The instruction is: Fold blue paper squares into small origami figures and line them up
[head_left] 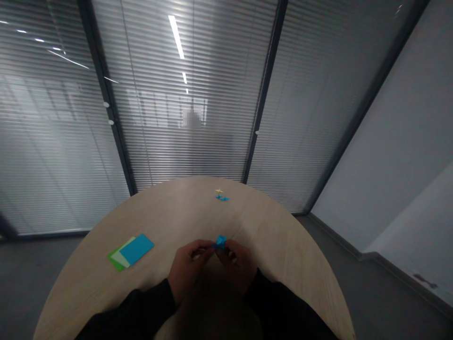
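Note:
A small folded piece of blue paper [221, 242] is pinched between the fingertips of both my hands, just above the round wooden table [177, 215]. My left hand [187, 269] grips its left side with curled fingers. My right hand [236, 265] holds its right side, fingers closed too. Both arms are in black sleeves. The paper's exact shape is too small to make out.
A stack of paper sheets, blue on top of pale and bright green [130, 251], lies on the table to the left. Near the far edge sit a small yellow folded figure [219, 191] and a blue one [222, 198]. Glass walls with blinds stand behind.

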`<state>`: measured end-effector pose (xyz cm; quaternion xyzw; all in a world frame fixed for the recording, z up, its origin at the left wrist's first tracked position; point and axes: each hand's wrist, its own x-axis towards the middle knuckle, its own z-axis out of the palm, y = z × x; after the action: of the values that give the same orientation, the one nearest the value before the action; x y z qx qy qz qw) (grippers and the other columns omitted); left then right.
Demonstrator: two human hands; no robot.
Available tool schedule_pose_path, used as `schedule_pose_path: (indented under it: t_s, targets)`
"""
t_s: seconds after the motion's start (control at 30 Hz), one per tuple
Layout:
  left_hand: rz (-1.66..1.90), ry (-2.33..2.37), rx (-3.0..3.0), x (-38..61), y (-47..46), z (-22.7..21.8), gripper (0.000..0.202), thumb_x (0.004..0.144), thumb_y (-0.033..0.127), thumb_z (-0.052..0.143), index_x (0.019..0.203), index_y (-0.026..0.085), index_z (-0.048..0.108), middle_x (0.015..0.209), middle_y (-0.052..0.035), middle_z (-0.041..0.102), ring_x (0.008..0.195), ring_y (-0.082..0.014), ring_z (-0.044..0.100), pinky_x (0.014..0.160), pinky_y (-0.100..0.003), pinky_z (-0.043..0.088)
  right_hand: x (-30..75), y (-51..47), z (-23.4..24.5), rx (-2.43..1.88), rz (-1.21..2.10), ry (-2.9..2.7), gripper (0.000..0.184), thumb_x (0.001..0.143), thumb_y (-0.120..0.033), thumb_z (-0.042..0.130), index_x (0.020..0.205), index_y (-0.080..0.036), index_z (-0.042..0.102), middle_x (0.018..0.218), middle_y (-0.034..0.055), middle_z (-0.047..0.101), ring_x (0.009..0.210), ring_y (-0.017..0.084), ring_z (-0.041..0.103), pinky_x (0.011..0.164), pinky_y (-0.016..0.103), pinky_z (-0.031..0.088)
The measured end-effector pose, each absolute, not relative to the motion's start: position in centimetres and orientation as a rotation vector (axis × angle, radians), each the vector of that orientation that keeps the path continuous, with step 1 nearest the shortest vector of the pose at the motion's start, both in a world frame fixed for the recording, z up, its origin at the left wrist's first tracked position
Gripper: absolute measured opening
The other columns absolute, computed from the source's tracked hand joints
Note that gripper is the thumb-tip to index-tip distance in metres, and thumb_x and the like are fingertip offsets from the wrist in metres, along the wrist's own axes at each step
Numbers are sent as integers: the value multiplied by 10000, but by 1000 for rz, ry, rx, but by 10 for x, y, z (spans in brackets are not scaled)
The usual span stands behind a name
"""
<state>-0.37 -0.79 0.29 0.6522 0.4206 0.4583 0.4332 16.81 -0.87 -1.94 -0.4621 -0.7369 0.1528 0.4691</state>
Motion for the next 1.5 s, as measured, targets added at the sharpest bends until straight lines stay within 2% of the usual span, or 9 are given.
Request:
schedule_pose_path:
  t_s: [0.23, 0.47, 0.57, 0.67, 0.73, 0.93, 1.1, 1.27, 1.5]
  targets:
    - [1212, 1075, 1634, -4, -7, -1, 154, 811, 270, 631, 913, 218, 736, 921, -40, 772, 889, -222, 699, 856, -345, 526, 169, -8, -23, -1110, 540, -1818, 192, 916, -347, 525, 843, -196, 617, 730, 5, 579, 637, 142, 543, 548, 228, 397]
    - [1204, 1062, 1570, -6, -2, -3, 169, 823, 294, 636, 932, 209, 733, 914, -40, 773, 876, -218, 699, 831, -332, 533, 164, -12, -22, -1072, 542, -1851, 182, 930, -338, 521, 845, -199, 604, 768, 14, 589, 676, 150, 566, 589, 254, 423]
    - [1241, 1105, 1520, -6, -1, -3, 175, 817, 313, 649, 928, 205, 730, 906, -43, 774, 865, -222, 702, 811, -333, 539, 164, -12, -23, -1073, 605, -1747, 185, 898, -365, 574, 994, -206, 579, 811, 24, 629, 675, 155, 602, 567, 248, 453]
    - [1248, 1106, 1492, -5, -1, -3, 164, 794, 318, 674, 895, 195, 714, 869, -44, 772, 827, -221, 707, 769, -326, 549, 165, -11, -23, -1032, 588, -1616, 424, 868, -366, 611, 1239, -212, 477, 964, 69, 649, 717, 166, 630, 562, 256, 502]
    - [1242, 1099, 1523, -6, -1, -3, 152, 788, 317, 683, 871, 192, 703, 844, -40, 766, 807, -216, 707, 757, -321, 548, 167, -11, -21, -984, 477, -1646, 450, 877, -355, 601, 1288, -225, 473, 1012, 83, 632, 746, 173, 622, 581, 275, 519]
    - [1229, 1101, 1648, -7, -6, -2, 118, 807, 310, 664, 834, 198, 690, 818, -31, 757, 783, -201, 703, 759, -312, 540, 172, -14, -9, -929, 147, -1731, 186, 897, -256, 576, 1066, -238, 650, 1043, 82, 569, 847, 193, 593, 658, 308, 534]
    - [1208, 1092, 1652, -7, -9, 4, 104, 787, 289, 662, 815, 195, 697, 824, -40, 760, 800, -209, 705, 783, -323, 546, 174, -15, -7, -891, 143, -1789, 197, 867, -256, 617, 1058, -229, 654, 1031, 86, 566, 857, 202, 599, 678, 318, 538]
    - [1189, 1068, 1596, -6, -12, 9, 130, 764, 309, 690, 830, 199, 710, 850, -50, 769, 817, -225, 711, 793, -343, 558, 176, -12, -9, -909, 152, -1860, 112, 888, -244, 596, 922, -236, 703, 906, 65, 580, 810, 194, 602, 706, 328, 529]
    - [1220, 1080, 1554, -7, -11, 7, 138, 789, 320, 675, 837, 196, 714, 842, -57, 768, 816, -226, 714, 784, -351, 566, 176, -11, -10, -891, 241, -1819, 112, 878, -262, 622, 929, -226, 715, 935, 70, 612, 807, 186, 618, 701, 315, 535]
